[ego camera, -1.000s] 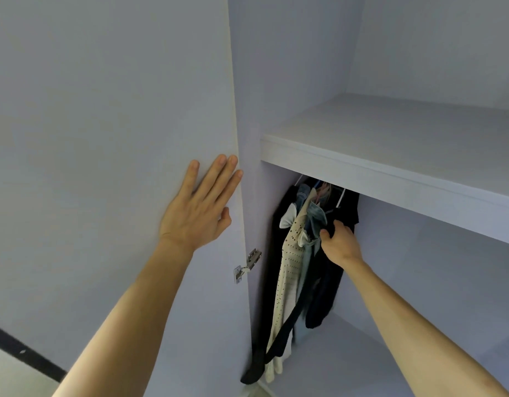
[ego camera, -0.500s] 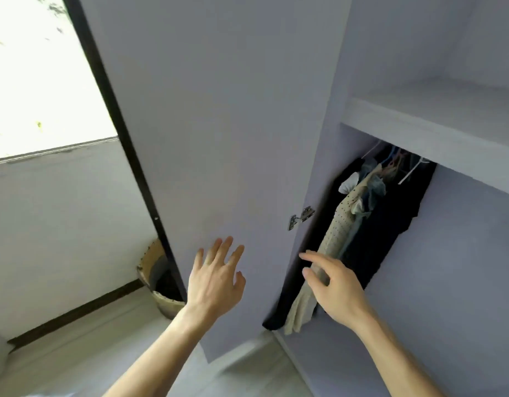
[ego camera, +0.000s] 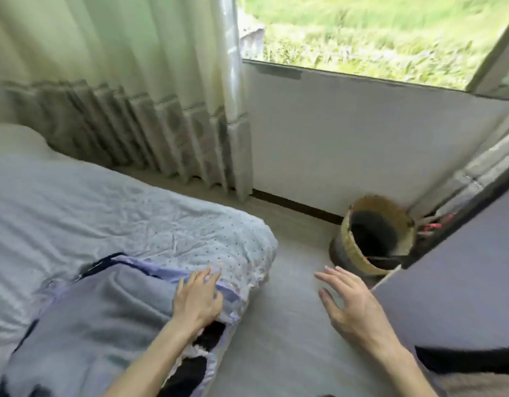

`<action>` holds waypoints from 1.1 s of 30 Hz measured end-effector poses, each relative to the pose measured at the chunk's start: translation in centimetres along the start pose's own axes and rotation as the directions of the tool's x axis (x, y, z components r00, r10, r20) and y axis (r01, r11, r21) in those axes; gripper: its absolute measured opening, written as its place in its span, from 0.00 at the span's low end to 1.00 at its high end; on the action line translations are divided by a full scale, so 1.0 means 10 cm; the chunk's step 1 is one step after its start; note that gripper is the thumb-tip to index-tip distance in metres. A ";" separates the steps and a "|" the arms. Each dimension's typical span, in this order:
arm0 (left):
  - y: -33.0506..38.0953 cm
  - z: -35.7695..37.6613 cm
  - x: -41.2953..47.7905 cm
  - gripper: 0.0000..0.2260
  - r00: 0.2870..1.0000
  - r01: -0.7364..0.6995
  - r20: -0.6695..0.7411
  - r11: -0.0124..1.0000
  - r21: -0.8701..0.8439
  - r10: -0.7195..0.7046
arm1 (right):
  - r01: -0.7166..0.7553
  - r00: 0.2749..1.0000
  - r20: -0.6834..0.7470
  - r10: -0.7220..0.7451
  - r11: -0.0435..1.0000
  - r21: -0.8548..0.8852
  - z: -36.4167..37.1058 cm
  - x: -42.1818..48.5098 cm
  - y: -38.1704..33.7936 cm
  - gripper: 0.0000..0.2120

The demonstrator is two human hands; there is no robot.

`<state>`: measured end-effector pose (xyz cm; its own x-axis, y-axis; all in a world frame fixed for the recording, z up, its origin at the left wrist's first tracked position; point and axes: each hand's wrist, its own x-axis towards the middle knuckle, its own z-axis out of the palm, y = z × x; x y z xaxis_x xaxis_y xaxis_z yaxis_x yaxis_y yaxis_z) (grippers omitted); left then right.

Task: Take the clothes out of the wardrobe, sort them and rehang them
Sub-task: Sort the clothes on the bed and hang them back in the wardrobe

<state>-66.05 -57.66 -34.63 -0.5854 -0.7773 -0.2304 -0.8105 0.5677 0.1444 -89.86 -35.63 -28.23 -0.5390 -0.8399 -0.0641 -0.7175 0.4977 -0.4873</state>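
Daylight comes through a window (ego camera: 376, 32) onto a bedroom with a pale pleated curtain (ego camera: 133, 81) on the left and a white wall below the sill. A bed (ego camera: 133, 219) with a crumpled dotted sheet fills the left side. A woven basket (ego camera: 338, 247) stands on the grey floor (ego camera: 290, 339) near the corner. At the right edge is a flat lilac-grey panel, most likely the wardrobe door (ego camera: 454, 282); the inside of the wardrobe is out of view.

A grey fabric (ego camera: 104, 316) with lilac edging lies on the near end of the bed, with a black-and-white piece (ego camera: 207, 336) just under its edge. I cannot tell whether these are clothes from the task or bedding. The left hand (ego camera: 197, 299) rests on the lilac edge with its fingers spread and grips nothing. The right hand (ego camera: 353, 305) hangs over the floor between the bed and the door, fingers straight and apart, also holding nothing.

My reading is that the step in hand is laying things out on the bed for sorting. With both hands free, the next move probably means turning to the wardrobe for more hanging clothes.
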 end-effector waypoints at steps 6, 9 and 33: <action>-1.08 -0.04 -0.68 0.25 0.934 0.356 0.033 0.927 -0.121 -0.355 | 0.315 0.934 0.185 -0.305 0.948 -0.029 0.50 0.45 -1.09 0.18; -1.43 0.03 -1.00 0.25 0.874 0.480 0.040 0.852 -0.210 -0.484 | 0.472 0.852 0.274 -0.445 0.881 -0.038 0.68 0.63 -1.54 0.19; -2.36 0.40 -1.65 0.24 0.514 0.820 0.121 0.445 -0.361 -0.849 | 0.902 0.238 0.676 -0.697 0.417 0.112 2.33 1.21 -3.04 0.17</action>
<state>-37.23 -57.15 -38.06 0.3894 -0.8487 -0.3579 -0.8470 -0.4827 0.2229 -64.29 -65.94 -34.45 0.6701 -0.6935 -0.2646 -0.7360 -0.5742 -0.3587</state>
